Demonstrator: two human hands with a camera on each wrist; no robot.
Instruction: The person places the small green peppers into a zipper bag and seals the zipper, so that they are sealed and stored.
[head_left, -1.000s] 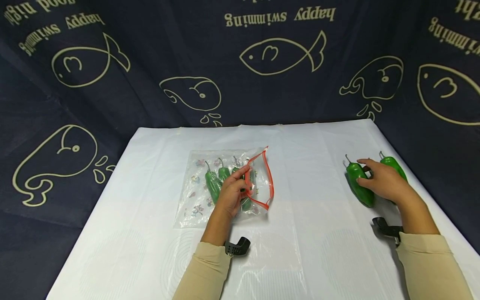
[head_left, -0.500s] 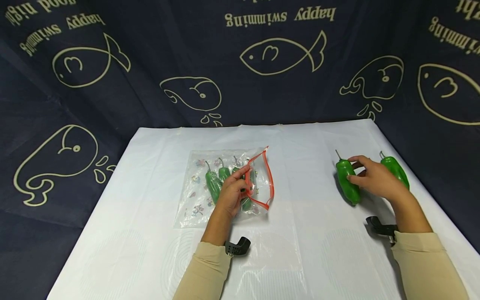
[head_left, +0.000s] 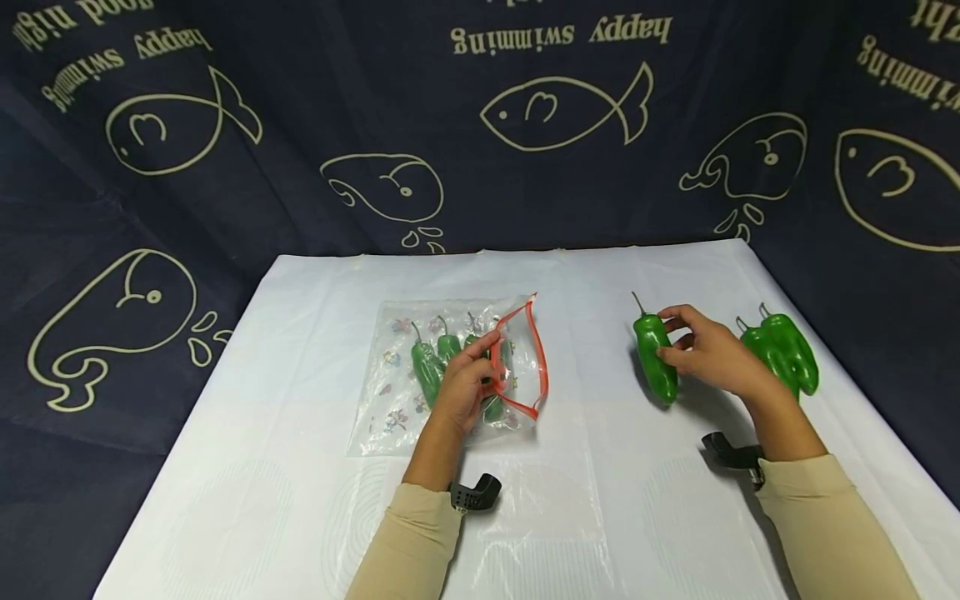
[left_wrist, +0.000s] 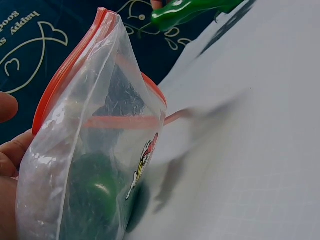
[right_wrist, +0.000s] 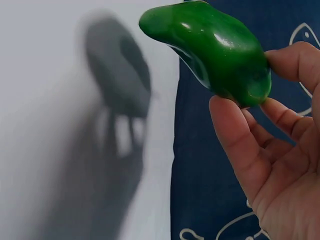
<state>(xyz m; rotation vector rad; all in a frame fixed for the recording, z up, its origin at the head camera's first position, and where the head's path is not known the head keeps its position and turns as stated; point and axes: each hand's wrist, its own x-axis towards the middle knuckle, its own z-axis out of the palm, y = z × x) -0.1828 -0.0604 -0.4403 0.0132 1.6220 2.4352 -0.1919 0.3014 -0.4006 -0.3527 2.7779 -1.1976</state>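
In the head view my left hand point(head_left: 467, 385) holds the red-edged mouth of a clear zip bag point(head_left: 375, 417) printed with small figures. Its mouth gapes toward the right. Several green peppers point(head_left: 427, 371) lie inside, partly covered by that hand. The left wrist view shows the bag's red zip edge point(left_wrist: 52, 90) raised beside my fingers, with a blurred green shape low behind the plastic. To the right, my right hand point(head_left: 708, 350) pinches a green pepper point(head_left: 655, 358) between thumb and fingertips, stem pointing away. Seen from the right wrist, that pepper point(right_wrist: 215, 47) hangs above its shadow on the white surface.
Two more green peppers, a front one point(head_left: 768, 354) and a back one point(head_left: 795, 346), lie side by side near the right edge of the white-covered table point(head_left: 585, 300). A dark blue curtain point(head_left: 420, 100) with fish and whale drawings rises behind the table and at both sides.
My right hand has carried its pepper leftward, away from the right edge, bringing the two peppers behind it more into view. My left hand and the bag have stayed put.
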